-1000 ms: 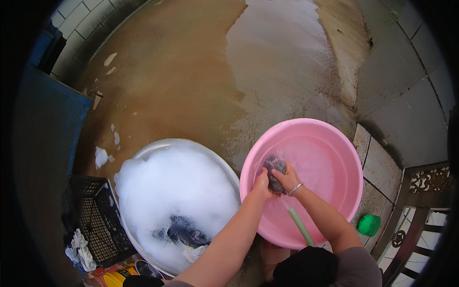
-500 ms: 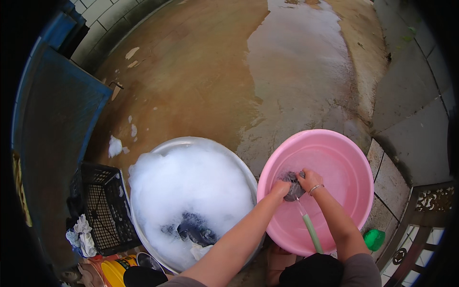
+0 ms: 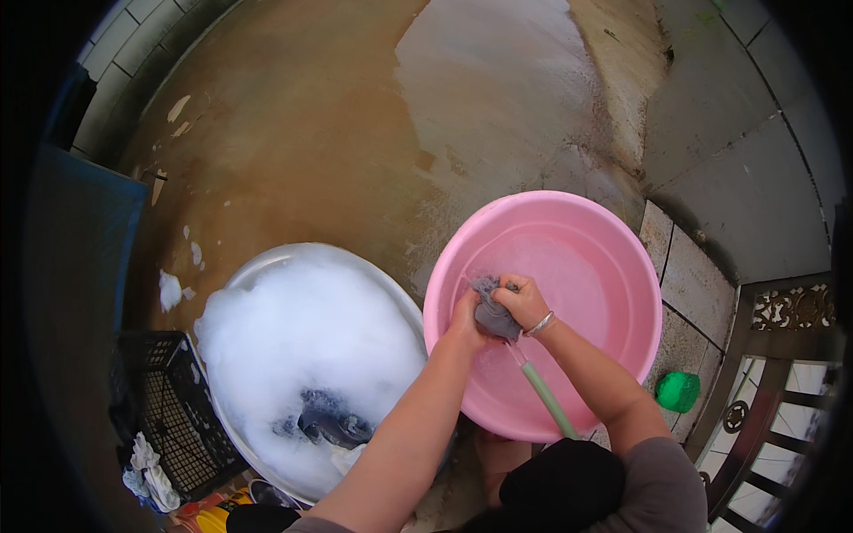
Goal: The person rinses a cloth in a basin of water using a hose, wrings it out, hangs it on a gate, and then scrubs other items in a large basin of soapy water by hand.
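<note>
Over the pink basin (image 3: pixel 633 355) both my hands are closed on a wet, bunched grey cloth (image 3: pixel 494 313). My left hand (image 3: pixel 466 318) grips its left side; my right hand (image 3: pixel 524 302), with a silver bangle at the wrist, grips its upper right. A pale green hose (image 3: pixel 546 398) reaches in over the basin's near rim, and clear water runs from its end against the cloth. Shallow, slightly sudsy water lies in the basin. To the left, a wide metal tub (image 3: pixel 398 293) brims with white foam (image 3: pixel 302 324); dark fabric (image 3: pixel 330 424) pokes through the suds.
A black plastic crate (image 3: pixel 182 417) stands left of the tub, white cloths (image 3: pixel 153 475) at its near corner. A green object (image 3: pixel 678 391) sits right of the basin by a metal gate (image 3: pixel 773 426). Wet concrete floor (image 3: pixel 293 133) stretches beyond, with foam blobs on it.
The view has shifted, so the tub and basin appear farther left. The grey cloth looks more bunched up, and my hands have drawn closer together around it.
</note>
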`<action>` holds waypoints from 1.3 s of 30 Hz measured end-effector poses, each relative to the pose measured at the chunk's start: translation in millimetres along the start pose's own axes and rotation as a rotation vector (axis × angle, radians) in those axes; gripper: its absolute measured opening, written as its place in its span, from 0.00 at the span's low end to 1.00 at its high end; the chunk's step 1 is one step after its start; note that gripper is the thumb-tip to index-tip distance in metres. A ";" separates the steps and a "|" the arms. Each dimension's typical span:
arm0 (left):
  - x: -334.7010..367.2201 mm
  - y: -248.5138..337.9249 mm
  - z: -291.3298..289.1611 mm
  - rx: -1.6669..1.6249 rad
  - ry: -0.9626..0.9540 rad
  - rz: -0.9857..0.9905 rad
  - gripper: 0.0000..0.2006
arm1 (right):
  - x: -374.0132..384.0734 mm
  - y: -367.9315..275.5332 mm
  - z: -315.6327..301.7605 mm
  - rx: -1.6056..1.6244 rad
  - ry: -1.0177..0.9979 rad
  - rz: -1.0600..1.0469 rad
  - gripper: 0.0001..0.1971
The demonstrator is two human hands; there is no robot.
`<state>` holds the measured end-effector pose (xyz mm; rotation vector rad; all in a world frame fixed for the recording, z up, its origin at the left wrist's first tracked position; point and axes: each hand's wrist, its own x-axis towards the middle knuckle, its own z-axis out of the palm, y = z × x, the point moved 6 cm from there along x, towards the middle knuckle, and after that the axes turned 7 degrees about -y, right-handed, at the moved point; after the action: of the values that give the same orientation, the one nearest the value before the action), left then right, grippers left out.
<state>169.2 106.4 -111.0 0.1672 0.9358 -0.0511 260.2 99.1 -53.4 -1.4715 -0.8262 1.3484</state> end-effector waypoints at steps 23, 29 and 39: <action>10.4 -12.4 20.5 -0.107 0.050 0.076 0.19 | 16.1 79.5 -36.5 -0.927 0.069 0.329 0.22; 26.2 -6.2 -5.1 0.008 0.005 0.215 0.16 | -5.4 58.1 -13.9 0.094 -0.139 0.371 0.24; 16.4 5.0 -9.1 0.201 0.331 0.313 0.13 | -142.1 -1.2 -7.4 -0.451 -0.432 0.492 0.21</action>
<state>172.3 113.4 -128.8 0.5181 1.2239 0.1770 243.9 -33.2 -3.8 -1.8404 -1.1450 1.9896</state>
